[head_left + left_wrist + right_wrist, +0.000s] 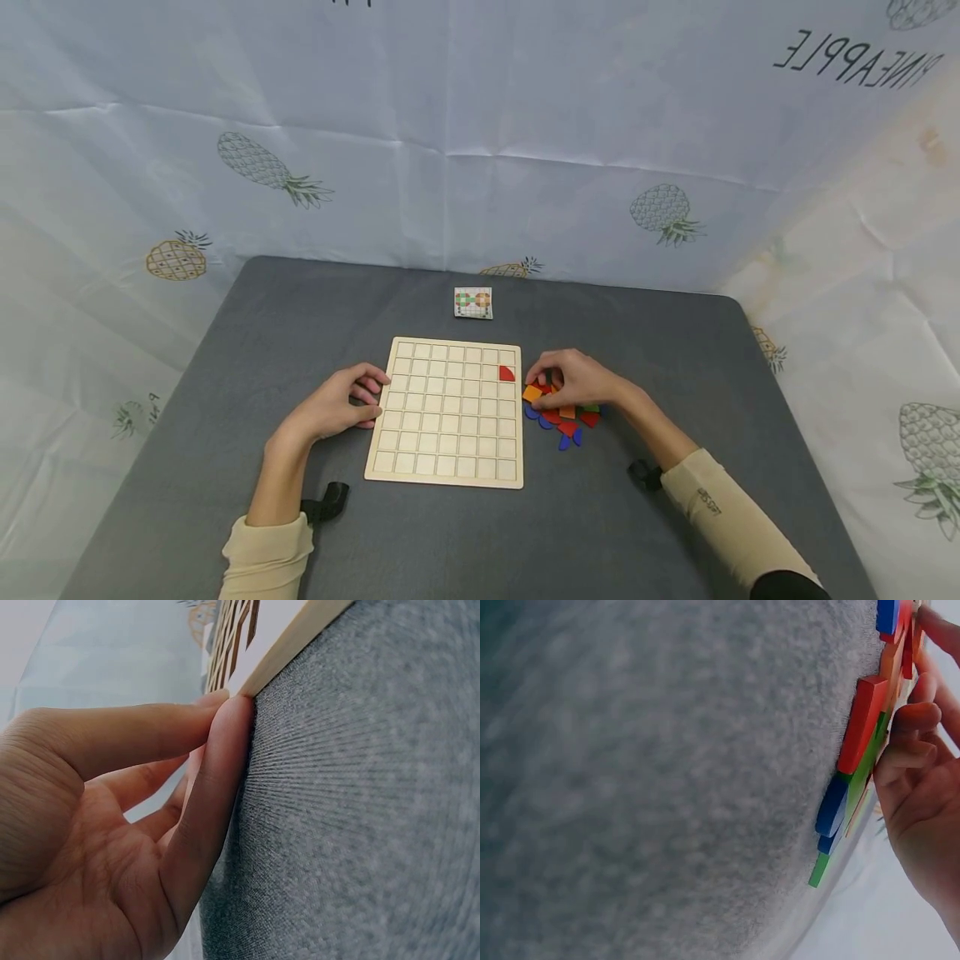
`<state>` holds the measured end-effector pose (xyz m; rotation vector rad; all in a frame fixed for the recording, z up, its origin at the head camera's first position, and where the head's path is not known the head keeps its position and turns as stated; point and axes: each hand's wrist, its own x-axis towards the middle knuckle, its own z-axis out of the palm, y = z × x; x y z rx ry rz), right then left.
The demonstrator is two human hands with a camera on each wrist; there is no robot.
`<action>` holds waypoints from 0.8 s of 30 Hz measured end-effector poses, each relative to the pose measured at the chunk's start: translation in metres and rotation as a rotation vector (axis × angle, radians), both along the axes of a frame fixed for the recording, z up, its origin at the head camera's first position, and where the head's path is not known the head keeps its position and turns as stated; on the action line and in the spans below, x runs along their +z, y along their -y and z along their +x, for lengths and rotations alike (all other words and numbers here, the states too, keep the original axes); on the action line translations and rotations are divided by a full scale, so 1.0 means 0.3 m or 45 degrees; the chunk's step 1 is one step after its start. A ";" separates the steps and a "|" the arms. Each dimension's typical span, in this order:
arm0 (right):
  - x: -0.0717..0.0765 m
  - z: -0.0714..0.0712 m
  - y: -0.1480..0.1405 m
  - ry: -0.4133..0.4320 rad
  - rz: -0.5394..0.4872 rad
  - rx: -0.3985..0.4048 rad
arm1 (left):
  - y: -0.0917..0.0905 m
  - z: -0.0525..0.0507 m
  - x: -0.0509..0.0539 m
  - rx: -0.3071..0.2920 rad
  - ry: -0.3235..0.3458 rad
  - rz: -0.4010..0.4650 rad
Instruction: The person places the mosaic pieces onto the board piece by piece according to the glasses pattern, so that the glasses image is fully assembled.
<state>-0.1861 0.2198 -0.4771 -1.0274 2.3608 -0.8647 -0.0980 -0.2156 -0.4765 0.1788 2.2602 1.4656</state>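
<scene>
A pale wooden grid board lies flat on the dark table, with one red quarter-circle piece in a cell near its upper right. My left hand holds the board's left edge with thumb and fingertips; the left wrist view shows the fingertips against that edge. Right of the board, my right hand pinches an orange square tile between thumb and forefinger, over a loose pile of red, blue, green and orange pieces. In the right wrist view the pinching fingertips are partly cut off.
A small printed card with a coloured pattern lies beyond the board. Grey cloth covers the table. A pale curtain with pineapple drawings hangs behind and at both sides.
</scene>
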 end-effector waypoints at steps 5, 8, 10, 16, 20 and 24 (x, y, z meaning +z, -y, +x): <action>0.008 -0.008 0.004 0.009 -0.005 0.008 | -0.001 0.001 0.001 -0.003 0.006 0.003; 0.017 -0.015 0.009 0.011 -0.025 0.022 | 0.000 0.002 0.001 -0.002 0.006 0.006; 0.022 -0.020 0.016 0.007 -0.051 0.019 | 0.000 0.003 0.000 -0.001 0.005 0.007; 0.033 -0.039 0.065 -0.016 -0.084 -0.001 | 0.000 0.003 -0.002 -0.002 0.003 0.004; 0.026 -0.061 0.117 -0.050 -0.063 -0.003 | 0.000 0.002 -0.003 -0.001 0.004 -0.003; 0.015 -0.081 0.165 -0.052 -0.063 0.003 | 0.001 0.002 -0.005 -0.002 0.005 -0.001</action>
